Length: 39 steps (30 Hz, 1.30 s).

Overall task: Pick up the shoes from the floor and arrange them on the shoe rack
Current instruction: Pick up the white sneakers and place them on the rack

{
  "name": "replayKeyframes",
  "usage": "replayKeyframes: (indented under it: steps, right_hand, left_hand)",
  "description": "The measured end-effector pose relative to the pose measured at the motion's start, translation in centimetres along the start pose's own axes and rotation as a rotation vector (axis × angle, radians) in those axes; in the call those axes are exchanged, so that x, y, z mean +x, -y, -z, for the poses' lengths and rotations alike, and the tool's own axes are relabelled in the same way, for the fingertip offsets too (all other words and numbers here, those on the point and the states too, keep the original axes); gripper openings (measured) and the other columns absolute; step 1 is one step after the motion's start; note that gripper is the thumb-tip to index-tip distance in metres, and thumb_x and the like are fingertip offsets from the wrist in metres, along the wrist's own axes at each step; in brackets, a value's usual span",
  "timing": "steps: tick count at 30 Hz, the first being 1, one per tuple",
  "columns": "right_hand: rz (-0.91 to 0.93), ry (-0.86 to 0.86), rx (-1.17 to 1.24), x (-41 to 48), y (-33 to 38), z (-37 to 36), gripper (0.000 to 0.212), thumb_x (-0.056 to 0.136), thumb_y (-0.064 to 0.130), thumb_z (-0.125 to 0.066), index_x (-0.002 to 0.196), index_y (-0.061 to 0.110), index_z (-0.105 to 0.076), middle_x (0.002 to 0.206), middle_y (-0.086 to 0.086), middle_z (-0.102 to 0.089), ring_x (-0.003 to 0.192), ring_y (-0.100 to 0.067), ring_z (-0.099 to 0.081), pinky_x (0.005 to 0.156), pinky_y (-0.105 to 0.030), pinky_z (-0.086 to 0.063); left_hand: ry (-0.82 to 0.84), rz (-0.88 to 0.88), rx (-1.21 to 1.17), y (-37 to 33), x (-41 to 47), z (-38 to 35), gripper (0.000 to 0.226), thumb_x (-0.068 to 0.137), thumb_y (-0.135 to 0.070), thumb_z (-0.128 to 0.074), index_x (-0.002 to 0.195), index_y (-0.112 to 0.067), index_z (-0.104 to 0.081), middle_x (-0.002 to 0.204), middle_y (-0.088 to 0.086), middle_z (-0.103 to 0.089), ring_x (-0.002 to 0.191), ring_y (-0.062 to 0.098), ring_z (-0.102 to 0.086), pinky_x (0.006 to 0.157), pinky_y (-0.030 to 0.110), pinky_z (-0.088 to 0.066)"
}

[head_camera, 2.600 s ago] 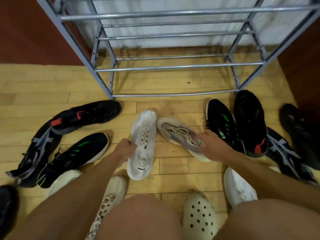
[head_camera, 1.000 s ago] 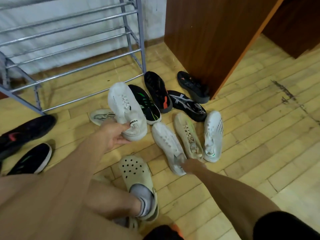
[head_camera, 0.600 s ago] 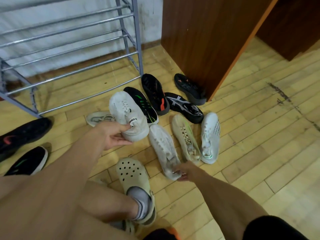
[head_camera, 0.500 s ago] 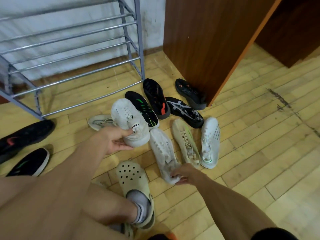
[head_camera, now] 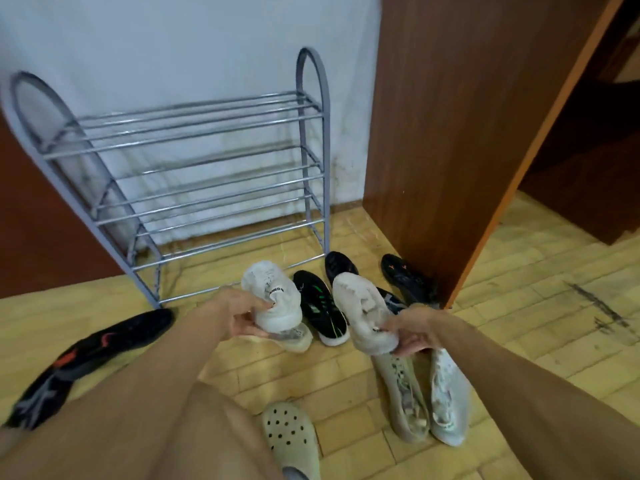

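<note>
At upper left I see the shoe rack (head_camera: 194,174) of thin grey metal bars, its shelves bare. The left hand (head_camera: 239,315) grips a white knit sneaker (head_camera: 272,294) by the heel at centre. The right hand (head_camera: 412,332) clasps a second white sneaker (head_camera: 363,313), which half a second ago lay on the wooden floor (head_camera: 519,323).

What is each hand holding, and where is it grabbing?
Left hand holds a white shoe by its heel end; right hand holds another white shoe, also at the heel.
</note>
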State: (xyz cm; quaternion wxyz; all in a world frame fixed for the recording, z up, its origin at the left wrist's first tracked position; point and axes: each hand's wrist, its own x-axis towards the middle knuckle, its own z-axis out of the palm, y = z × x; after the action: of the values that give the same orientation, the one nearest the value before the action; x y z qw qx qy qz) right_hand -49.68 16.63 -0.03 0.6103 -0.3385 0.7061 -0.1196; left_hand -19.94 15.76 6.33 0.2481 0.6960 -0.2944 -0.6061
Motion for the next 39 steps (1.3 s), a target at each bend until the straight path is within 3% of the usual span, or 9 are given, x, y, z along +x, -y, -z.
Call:
replayKeyframes:
  steps: [7,11,15,19,22,26,31,35,39]
  right_hand:
    - [0.077,0.03,-0.047,-1.8,10.5,-3.9,0.033,0.091,0.015,-0.065,0.117,-0.001,-0.053,0.086,-0.014,-0.062,0.075,-0.025,-0.066,0.064,-0.037,-0.062]
    - [0.097,0.038,-0.154,-0.9,14.8,-7.2,0.032,0.091,0.011,-0.064,0.119,0.0,-0.053,0.096,-0.015,-0.062,0.078,-0.026,-0.064,0.072,-0.04,-0.059]
    - [0.042,0.045,-0.336,1.9,18.1,-10.8,0.03,0.089,0.011,-0.066,0.114,-0.001,-0.056,0.1,-0.017,-0.058,0.084,-0.03,-0.064,0.077,-0.04,-0.058]
    - [0.023,0.066,-0.364,6.3,19.6,-14.9,0.021,0.09,0.005,-0.064,0.109,-0.003,-0.058,0.118,-0.022,-0.061,0.103,-0.035,-0.063,0.077,-0.044,-0.058]
    - [0.027,0.085,-0.28,11.0,19.4,-18.5,0.014,0.088,0.006,-0.066,0.099,0.0,-0.061,0.107,-0.019,-0.066,0.094,-0.031,-0.065,0.074,-0.043,-0.058]
    - [0.062,0.072,-0.177,17.4,19.5,-22.8,0.012,0.085,0.013,-0.071,0.082,0.004,-0.063,0.082,-0.011,-0.066,0.069,-0.019,-0.066,0.051,-0.029,-0.058]
    - [0.115,0.046,-0.119,25.2,20.7,-26.4,0.032,0.08,0.018,-0.077,0.099,-0.006,-0.069,0.098,-0.019,-0.073,0.088,-0.031,-0.072,0.081,-0.048,-0.059]
    - [0.168,0.031,-0.034,30.5,21.9,-28.9,0.026,0.079,0.018,-0.079,0.101,0.003,-0.073,0.093,-0.013,-0.075,0.082,-0.027,-0.074,0.076,-0.043,-0.062]
    - [0.262,0.048,0.036,34.0,23.1,-31.4,0.022,0.079,0.021,-0.078,0.099,0.013,-0.074,0.09,-0.007,-0.076,0.081,-0.022,-0.074,0.068,-0.032,-0.062]
  left_hand:
    - [-0.052,-0.021,-0.073,-3.1,-0.9,4.5,0.045,0.088,0.003,-0.059,0.129,0.01,-0.042,0.139,0.026,-0.04,0.123,0.046,-0.046,0.099,0.058,-0.042]
    - [-0.081,0.021,-0.041,-2.1,0.9,8.2,0.021,0.089,0.004,-0.058,0.108,0.007,-0.051,0.093,0.019,-0.053,0.081,0.033,-0.057,0.092,0.055,-0.049]
    - [-0.116,0.059,0.013,0.0,4.4,11.4,0.032,0.085,0.005,-0.061,0.115,0.008,-0.052,0.079,0.015,-0.054,0.063,0.028,-0.055,0.047,0.041,-0.056]
    - [-0.224,0.097,-0.033,2.1,8.8,14.0,0.036,0.076,0.003,-0.073,0.107,0.011,-0.058,0.101,0.023,-0.065,0.07,0.035,-0.065,0.05,0.044,-0.057]
    - [-0.298,0.097,-0.112,3.0,13.2,15.8,0.029,0.071,0.005,-0.076,0.097,0.008,-0.065,0.099,0.023,-0.069,0.075,0.036,-0.067,0.058,0.044,-0.059]
    - [-0.355,0.053,-0.152,3.2,20.3,18.4,0.028,0.071,0.003,-0.076,0.097,-0.002,-0.067,0.095,0.014,-0.069,0.084,0.031,-0.066,0.066,0.043,-0.06]
    - [-0.358,-0.002,-0.201,3.5,28.7,21.5,0.026,0.081,-0.006,-0.069,0.105,-0.011,-0.063,0.1,0.008,-0.067,0.082,0.021,-0.065,0.058,0.033,-0.057]
    - [-0.352,-0.013,-0.251,4.2,34.3,24.2,0.02,0.087,0.0,-0.06,0.104,-0.01,-0.058,0.104,0.009,-0.066,0.089,0.023,-0.063,0.085,0.029,-0.046]
    - [-0.375,-0.04,-0.285,4.2,38.2,25.9,0.038,0.082,0.003,-0.065,0.114,-0.014,-0.054,0.109,0.005,-0.061,0.096,0.022,-0.06,0.079,0.035,-0.052]
